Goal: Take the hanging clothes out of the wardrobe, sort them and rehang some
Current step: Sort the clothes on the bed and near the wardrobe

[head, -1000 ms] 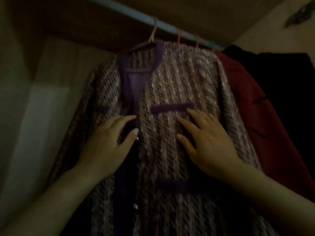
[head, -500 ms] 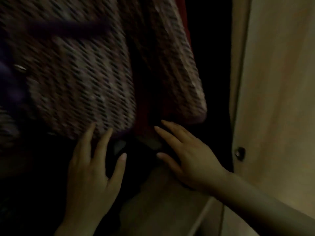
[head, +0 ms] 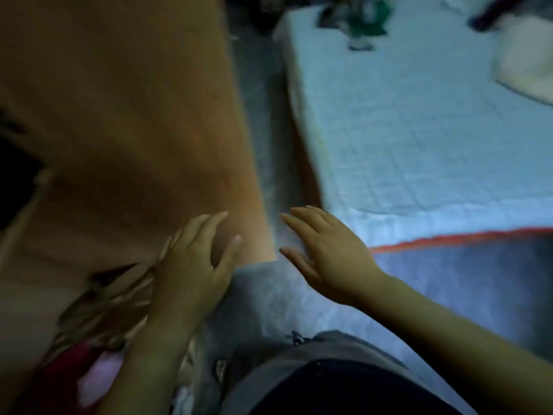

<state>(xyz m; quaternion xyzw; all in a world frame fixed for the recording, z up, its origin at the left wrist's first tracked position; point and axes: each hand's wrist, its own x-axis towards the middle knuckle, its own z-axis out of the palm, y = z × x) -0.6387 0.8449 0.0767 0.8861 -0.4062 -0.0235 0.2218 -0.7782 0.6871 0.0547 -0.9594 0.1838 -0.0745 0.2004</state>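
We count two bare hands, both empty: our left hand has its fingers spread and slack in front of the broad orange-brown wooden wardrobe door, and we cannot tell whether they touch it; our right hand is just to the right of that door, fingers extended and apart, gripping nothing. At the foot of the door, lower left, one blurred heap of clothes lies, tan folds with a dark red piece and a pink piece; we cannot count the garments. To the right of the door runs a strip of grey floor, then one bed with a pale blue quilted cover and one grey-blue blanket with a red edge on its near end. Dark and green blurred items sit at the bed's far end
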